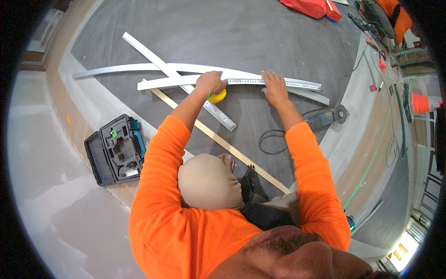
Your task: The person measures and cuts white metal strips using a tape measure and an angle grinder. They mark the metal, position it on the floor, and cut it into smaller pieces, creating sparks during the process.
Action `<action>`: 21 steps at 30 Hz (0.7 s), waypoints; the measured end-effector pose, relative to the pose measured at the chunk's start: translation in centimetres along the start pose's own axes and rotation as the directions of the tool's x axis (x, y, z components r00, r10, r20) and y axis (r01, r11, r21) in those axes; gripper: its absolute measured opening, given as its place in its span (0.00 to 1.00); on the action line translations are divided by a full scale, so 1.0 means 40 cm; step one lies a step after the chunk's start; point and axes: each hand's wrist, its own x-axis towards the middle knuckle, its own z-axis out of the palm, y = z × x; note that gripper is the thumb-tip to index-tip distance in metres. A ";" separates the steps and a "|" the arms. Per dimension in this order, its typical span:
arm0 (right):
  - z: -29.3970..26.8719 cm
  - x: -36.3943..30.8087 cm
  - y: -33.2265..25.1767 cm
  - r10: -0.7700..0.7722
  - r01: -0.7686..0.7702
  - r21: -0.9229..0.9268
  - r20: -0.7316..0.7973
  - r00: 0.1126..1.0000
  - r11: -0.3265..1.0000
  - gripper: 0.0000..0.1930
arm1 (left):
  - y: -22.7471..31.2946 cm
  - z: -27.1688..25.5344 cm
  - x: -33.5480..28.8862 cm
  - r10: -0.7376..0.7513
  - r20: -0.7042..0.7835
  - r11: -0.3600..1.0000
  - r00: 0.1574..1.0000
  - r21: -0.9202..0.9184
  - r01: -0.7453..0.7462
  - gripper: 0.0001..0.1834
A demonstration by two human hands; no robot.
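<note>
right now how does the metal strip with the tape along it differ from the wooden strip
The metal strip is silvery white; the wooden strip is pale tan. The metal strip runs roughly left to right, while the wooden strip slants toward the lower right. The left hand and right hand are at the metal strip; neither is on the wooden strip. Both are long and narrow.

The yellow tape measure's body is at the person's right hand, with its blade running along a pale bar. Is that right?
Not quite: the head view shows the yellow tape measure's body at the left hand, not the right. Its blade does run along a pale bar.
</note>
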 end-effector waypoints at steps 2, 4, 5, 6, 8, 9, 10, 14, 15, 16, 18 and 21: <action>-0.016 0.015 0.003 0.051 -0.074 0.129 0.174 0.983 0.989 0.22 | -0.008 -0.005 -0.010 -0.018 0.012 1.000 1.000 -0.013 0.018 0.33; -0.025 0.013 0.009 -0.005 -0.009 0.104 0.133 0.991 0.995 0.21 | 0.003 -0.021 -0.028 -0.033 0.023 0.999 0.999 -0.013 0.033 0.31; -0.024 0.009 0.024 -0.029 0.019 0.088 0.114 0.993 0.996 0.20 | 0.024 -0.038 -0.046 -0.039 0.031 0.999 0.999 -0.008 0.039 0.30; -0.024 0.009 0.043 -0.038 0.029 0.095 0.097 0.995 0.995 0.20 | 0.039 -0.050 -0.054 -0.045 0.038 0.999 0.998 -0.001 0.045 0.30; -0.025 0.001 0.078 -0.064 0.056 0.117 0.070 0.996 0.992 0.21 | 0.048 -0.051 -0.058 -0.029 0.070 1.000 0.997 -0.006 0.029 0.32; -0.026 -0.010 0.094 -0.052 0.041 0.126 0.087 0.995 0.991 0.20 | 0.050 -0.048 -0.058 -0.020 0.086 1.000 0.996 -0.009 0.020 0.33; -0.032 -0.018 0.106 -0.041 0.027 0.137 0.102 0.994 0.990 0.19 | 0.044 -0.039 -0.056 -0.019 0.076 1.000 0.997 -0.004 0.020 0.32; -0.031 -0.045 0.127 0.036 -0.058 0.119 0.179 0.983 0.991 0.21 | 0.023 0.007 -0.044 -0.018 0.046 1.000 0.999 0.012 0.018 0.29; -0.026 -0.050 0.128 0.035 -0.049 0.091 0.156 0.987 0.995 0.21 | 0.024 0.015 -0.041 -0.019 0.041 1.000 0.999 0.016 0.018 0.29; -0.019 -0.055 0.122 0.035 -0.044 0.065 0.133 0.990 0.997 0.21 | 0.027 0.018 -0.043 -0.017 0.032 1.000 0.999 0.020 0.016 0.28; -0.008 -0.065 0.117 0.036 -0.040 0.039 0.100 0.994 0.998 0.22 | 0.033 0.022 -0.048 -0.014 0.015 1.000 1.000 0.028 0.013 0.27; 0.002 -0.070 0.122 0.043 -0.046 0.044 0.072 0.996 0.998 0.23 | 0.038 0.013 -0.063 -0.011 -0.042 1.000 0.999 0.001 0.012 0.24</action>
